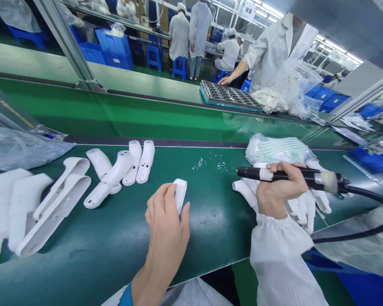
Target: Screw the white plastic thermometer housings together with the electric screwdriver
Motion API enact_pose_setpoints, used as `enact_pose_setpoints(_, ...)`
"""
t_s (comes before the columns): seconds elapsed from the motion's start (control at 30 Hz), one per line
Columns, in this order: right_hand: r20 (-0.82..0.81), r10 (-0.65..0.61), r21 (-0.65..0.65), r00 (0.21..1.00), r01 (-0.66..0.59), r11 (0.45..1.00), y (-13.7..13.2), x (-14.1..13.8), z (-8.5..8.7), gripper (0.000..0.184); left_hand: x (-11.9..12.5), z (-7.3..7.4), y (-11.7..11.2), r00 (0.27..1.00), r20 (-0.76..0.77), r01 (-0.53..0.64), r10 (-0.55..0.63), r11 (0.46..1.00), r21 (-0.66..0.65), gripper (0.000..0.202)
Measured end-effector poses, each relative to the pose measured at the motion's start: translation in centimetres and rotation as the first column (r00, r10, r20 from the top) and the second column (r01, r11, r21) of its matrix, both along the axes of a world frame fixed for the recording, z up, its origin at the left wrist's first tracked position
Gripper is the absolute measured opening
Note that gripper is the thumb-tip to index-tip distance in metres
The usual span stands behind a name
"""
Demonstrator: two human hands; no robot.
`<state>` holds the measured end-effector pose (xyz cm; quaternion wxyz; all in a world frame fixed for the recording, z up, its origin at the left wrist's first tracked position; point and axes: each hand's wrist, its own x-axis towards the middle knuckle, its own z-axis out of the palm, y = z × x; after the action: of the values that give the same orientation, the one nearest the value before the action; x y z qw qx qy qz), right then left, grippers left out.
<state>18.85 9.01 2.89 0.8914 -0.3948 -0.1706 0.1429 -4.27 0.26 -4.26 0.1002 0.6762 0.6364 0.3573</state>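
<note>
My left hand (166,212) is closed around a white plastic housing (180,194) in the middle of the green bench; most of the part is hidden by the fingers. In my right hand (282,187) is a black electric screwdriver (253,173), held level with its thin bit pointing left. Just beyond the bit tip, small loose screws (221,165) lie scattered on the mat, with another cluster (199,163) further left. Several white housings (247,192) lie under and beside my right wrist.
Assembled white housings (111,176) and open half shells (55,208) lie at the left. A plastic bag of pale green sticks (277,148) sits at the back right. Across the divider, a co-worker's hand (228,79) touches a compartment tray (230,95). The screwdriver's black cable (370,229) curves down at right.
</note>
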Motion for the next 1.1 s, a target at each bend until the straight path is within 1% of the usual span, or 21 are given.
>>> enact_pose_setpoints(0.03,-0.003,0.041,-0.001,0.999,-0.041,0.999,-1.0,-0.4,0.4,0.027,0.4,0.5,0.0,0.999,-0.014,0.041,-0.041,0.999,0.027,0.034)
enact_pose_setpoints(0.1,-0.01,0.101,-0.004,0.995,-0.101,0.995,-3.0,-1.1,1.3,0.027,1.2,1.2,0.1,0.987,-0.003,0.158,-0.158,0.985,0.062,0.029)
enact_pose_setpoints(0.2,-0.023,0.142,-0.016,0.99,-0.143,0.99,-5.9,-2.3,2.2,0.025,2.3,1.7,0.4,0.949,0.059,0.305,-0.308,0.951,0.055,0.025)
enact_pose_setpoints(0.27,-0.023,0.166,-0.027,0.986,-0.167,0.986,-7.5,-2.8,2.5,0.023,2.8,1.8,0.7,0.927,0.089,0.361,-0.363,0.932,0.044,0.026)
enact_pose_setpoints(0.3,-0.024,0.177,-0.036,0.984,-0.178,0.983,-8.2,-3.0,2.5,0.023,2.9,1.8,0.8,0.918,0.096,0.383,-0.385,0.923,0.045,0.024)
enact_pose_setpoints(0.37,-0.032,0.192,-0.056,0.981,-0.194,0.979,-9.4,-3.2,2.6,0.022,2.9,2.0,0.9,0.899,0.101,0.421,-0.426,0.905,0.063,0.015)
enact_pose_setpoints(0.4,-0.039,0.194,-0.065,0.98,-0.196,0.978,-9.8,-3.3,2.6,0.022,2.8,2.1,0.9,0.892,0.098,0.435,-0.44,0.898,0.071,0.013)
enact_pose_setpoints(0.43,-0.042,0.194,-0.072,0.98,-0.197,0.978,-10.1,-3.3,2.6,0.021,2.7,2.2,0.9,0.89,0.095,0.44,-0.446,0.894,0.079,0.014)
enact_pose_setpoints(0.5,-0.041,0.195,-0.074,0.98,-0.198,0.977,-10.6,-3.4,2.5,0.021,2.5,2.3,0.8,0.893,0.094,0.432,-0.44,0.897,0.093,0.017)
enact_pose_setpoints(0.63,-0.074,0.2,-0.092,0.977,-0.207,0.974,-10.6,-3.5,2.6,0.024,2.1,2.3,0.7,0.908,0.126,0.39,-0.4,0.916,0.095,0.014)
enact_pose_setpoints(0.77,-0.108,0.195,-0.114,0.975,-0.207,0.972,-10.5,-3.7,2.7,0.029,1.8,2.3,0.9,0.907,0.113,0.399,-0.405,0.914,0.071,0.015)
enact_pose_setpoints(0.83,-0.118,0.191,-0.126,0.974,-0.206,0.97,-10.6,-3.8,2.7,0.028,1.6,2.4,1.1,0.899,0.045,0.433,-0.436,0.899,0.074,0.018)
enact_pose_setpoints(0.93,-0.114,0.176,-0.146,0.978,-0.192,0.971,-10.7,-4.2,2.7,0.024,1.2,2.9,1.5,0.862,-0.113,0.503,-0.494,0.861,0.073,0.029)
enact_pose_setpoints(1.0,-0.103,0.153,-0.152,0.983,-0.167,0.974,-10.6,-4.4,2.6,0.021,1.0,3.2,1.6,0.834,-0.159,0.542,-0.528,0.838,0.058,0.033)
enact_pose_setpoints(1.03,-0.102,0.147,-0.154,0.984,-0.162,0.975,-10.6,-4.5,2.6,0.02,1.0,3.3,1.5,0.829,-0.155,0.551,-0.538,0.833,0.055,0.031)
enact_pose_setpoints(1.1,-0.111,0.136,-0.159,0.985,-0.153,0.975,-10.6,-4.4,2.4,0.02,1.0,3.3,1.1,0.845,-0.134,0.528,-0.517,0.847,0.058,0.014)
